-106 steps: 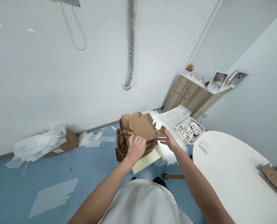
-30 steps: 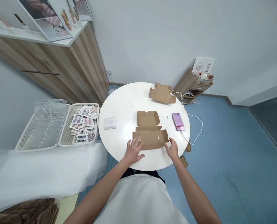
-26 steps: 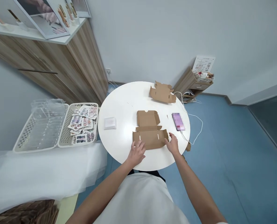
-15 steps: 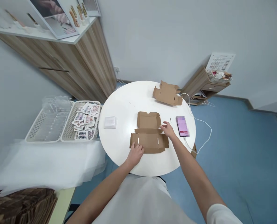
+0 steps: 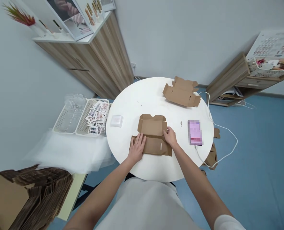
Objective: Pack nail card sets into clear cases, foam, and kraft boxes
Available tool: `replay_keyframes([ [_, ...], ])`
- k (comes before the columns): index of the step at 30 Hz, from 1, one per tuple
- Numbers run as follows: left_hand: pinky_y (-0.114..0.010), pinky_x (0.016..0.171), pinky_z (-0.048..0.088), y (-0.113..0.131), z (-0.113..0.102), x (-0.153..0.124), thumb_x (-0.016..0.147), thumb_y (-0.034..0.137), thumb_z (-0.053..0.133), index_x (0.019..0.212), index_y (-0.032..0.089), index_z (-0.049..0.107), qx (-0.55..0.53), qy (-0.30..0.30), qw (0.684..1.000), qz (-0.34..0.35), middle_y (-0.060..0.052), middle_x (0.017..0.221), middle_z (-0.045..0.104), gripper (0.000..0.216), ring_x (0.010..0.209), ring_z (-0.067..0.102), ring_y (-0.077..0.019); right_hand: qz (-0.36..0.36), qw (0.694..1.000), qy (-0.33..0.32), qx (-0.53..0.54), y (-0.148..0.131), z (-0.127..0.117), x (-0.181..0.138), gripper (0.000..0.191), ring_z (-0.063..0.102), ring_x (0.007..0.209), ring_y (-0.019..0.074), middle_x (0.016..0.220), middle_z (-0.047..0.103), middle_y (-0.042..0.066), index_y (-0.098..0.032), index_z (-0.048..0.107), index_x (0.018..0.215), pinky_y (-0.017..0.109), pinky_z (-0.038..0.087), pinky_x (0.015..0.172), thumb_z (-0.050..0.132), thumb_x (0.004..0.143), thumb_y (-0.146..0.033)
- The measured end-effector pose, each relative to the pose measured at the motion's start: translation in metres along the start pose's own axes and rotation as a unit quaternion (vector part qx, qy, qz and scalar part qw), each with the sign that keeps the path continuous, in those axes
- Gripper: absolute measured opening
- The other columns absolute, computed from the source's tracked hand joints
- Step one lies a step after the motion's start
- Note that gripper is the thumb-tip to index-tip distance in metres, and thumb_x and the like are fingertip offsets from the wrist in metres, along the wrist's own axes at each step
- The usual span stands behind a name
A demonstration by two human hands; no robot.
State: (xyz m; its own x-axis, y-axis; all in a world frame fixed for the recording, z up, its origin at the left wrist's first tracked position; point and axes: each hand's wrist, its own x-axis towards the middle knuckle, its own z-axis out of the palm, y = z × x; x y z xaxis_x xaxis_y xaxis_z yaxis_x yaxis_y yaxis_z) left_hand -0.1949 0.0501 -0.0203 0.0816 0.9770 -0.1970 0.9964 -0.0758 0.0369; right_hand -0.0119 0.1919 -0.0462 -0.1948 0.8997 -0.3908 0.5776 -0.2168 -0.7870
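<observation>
A flat, partly folded brown cardboard mailer box (image 5: 152,145) lies unfolded before me on the round white table (image 5: 123,140). My left hand (image 5: 136,148) rests on its left part, fingers stretched out and pressing on the card. At the right side, near the crease between lid and base, my right hand (image 5: 170,136) pinches the box's edge between thumb and fingers. The upper panel, with a notch in its far edge, lies away from me. A slot shows in the right of the base; my left hand covers the left side.
Another opened cardboard box (image 5: 182,92) sits at the table's far right. A phone (image 5: 195,132) with a white cable (image 5: 224,127) lies right, a small clear packet (image 5: 116,121) left. Baskets (image 5: 82,127), foam sheets (image 5: 70,151) and stacked cardboard (image 5: 43,191) stand left.
My left hand has moved up the box and lies flatter over its left side. My right hand has closed on the right edge near the crease. The view has shifted.
</observation>
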Motion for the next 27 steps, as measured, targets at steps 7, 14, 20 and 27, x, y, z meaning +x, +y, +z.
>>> replay_keyframes([
  [7,-0.055,0.1,0.003,-0.004,-0.007,0.016,0.04,0.047,0.073,0.135,0.015,0.012,-0.013,-0.052,0.998,0.044,-0.017,0.141,0.014,0.118,0.129,-0.004,-0.0348,0.002,0.996,-0.009,-0.084,-0.005,0.005,-0.027,0.032,0.058,0.073,0.0178,0.081,0.063,0.004,-0.019,0.048,0.105,0.029,0.042,0.065,0.037,0.078,-0.032],
  [14,-0.054,0.1,0.005,-0.011,0.0,0.004,0.046,0.038,0.074,0.13,0.018,0.026,-0.04,-0.009,0.996,0.079,-0.017,0.133,0.033,0.098,0.128,0.011,-0.0338,-0.208,0.911,0.014,-0.356,-0.007,0.023,-0.089,0.086,0.011,0.129,0.0303,0.141,0.019,0.012,-0.016,0.014,0.135,0.046,0.008,0.101,0.053,0.066,-0.049],
  [20,-0.054,0.1,0.006,-0.018,0.001,-0.015,0.044,0.044,0.073,0.133,0.019,0.021,-0.059,0.026,0.996,0.056,-0.016,0.138,0.022,0.106,0.129,0.003,-0.0351,-0.186,0.865,-0.038,-0.464,0.005,0.055,-0.109,0.094,0.004,0.13,0.0285,0.141,0.018,0.013,-0.016,0.009,0.136,0.051,-0.004,0.1,0.06,0.062,-0.045],
  [27,-0.04,0.09,0.035,-0.074,0.043,-0.066,0.067,0.031,0.058,0.134,0.007,0.002,-0.278,0.04,0.944,-0.17,-0.022,0.125,0.041,0.091,0.116,0.04,-0.0273,-0.153,0.88,-0.026,-0.449,0.008,0.065,-0.113,0.085,0.004,0.131,0.0257,0.141,0.018,0.01,-0.019,0.012,0.135,0.052,0.0,0.1,0.055,0.066,-0.04],
])
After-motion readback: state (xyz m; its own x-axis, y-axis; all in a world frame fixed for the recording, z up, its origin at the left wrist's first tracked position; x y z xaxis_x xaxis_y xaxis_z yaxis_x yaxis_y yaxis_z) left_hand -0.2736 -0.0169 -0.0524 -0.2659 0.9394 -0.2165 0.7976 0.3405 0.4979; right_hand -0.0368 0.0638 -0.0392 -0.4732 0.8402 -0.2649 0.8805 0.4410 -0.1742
